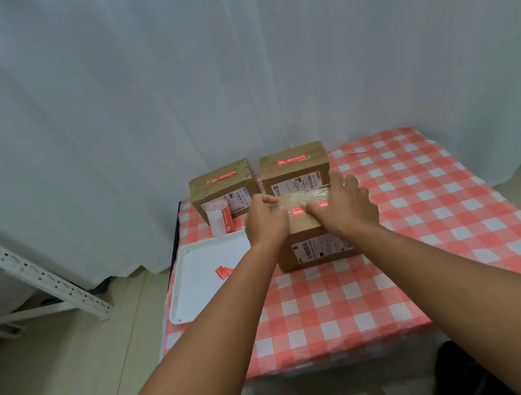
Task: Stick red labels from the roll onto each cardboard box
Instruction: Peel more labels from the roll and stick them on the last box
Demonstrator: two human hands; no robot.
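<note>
Three cardboard boxes stand on the checked table. The two at the back, the left box (pixel 223 188) and the right box (pixel 294 168), each carry a red label on top. The front box (pixel 319 249) has a red label (pixel 299 210) lying across its taped top. My left hand (pixel 266 220) rests with bent fingers on the top's left end, its thumb at the label's left end. My right hand (pixel 343 204) lies flat with spread fingers on the right part, thumb pressing on the label. The label roll (pixel 221 217) stands upright left of the front box.
A white tray (pixel 199 300) lies at the table's left edge with a loose red label piece (pixel 223 272) on it. The red-checked cloth (pixel 415 213) spreads to the right and front. A white metal rack (pixel 36 278) stands on the floor at left, and curtains hang behind.
</note>
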